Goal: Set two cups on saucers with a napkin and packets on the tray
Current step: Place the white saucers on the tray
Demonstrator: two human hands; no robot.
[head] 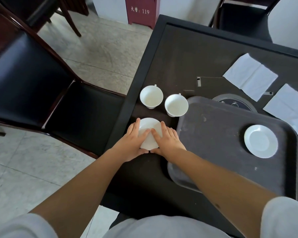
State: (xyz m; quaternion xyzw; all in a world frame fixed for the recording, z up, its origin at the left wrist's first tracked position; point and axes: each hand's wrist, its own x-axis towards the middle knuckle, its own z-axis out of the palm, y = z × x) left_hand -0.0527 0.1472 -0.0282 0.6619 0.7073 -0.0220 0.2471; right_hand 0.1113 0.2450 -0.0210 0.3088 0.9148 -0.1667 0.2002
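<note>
A white saucer (pixel 149 125) lies on the dark table near its left edge, left of the tray. My left hand (pixel 132 143) wraps its left side and my right hand (pixel 167 140) wraps its right side, thumbs under the near rim. Two empty white cups (pixel 151 97) (pixel 176 104) stand just beyond the saucer. A dark grey tray (pixel 213 143) lies to the right, with a second white saucer (pixel 260 141) on its far right part. Two white napkins (pixel 249 76) (pixel 289 109) lie flat on the table beyond the tray. No packets are in view.
A black-seated wooden chair (pixel 33 79) stands close to the table's left edge. A round built-in burner (pixel 234 102) sits partly under the tray's far rim. Another chair (pixel 243 16) stands at the far side. A dark red cabinet (pixel 141 9) stands on the floor behind.
</note>
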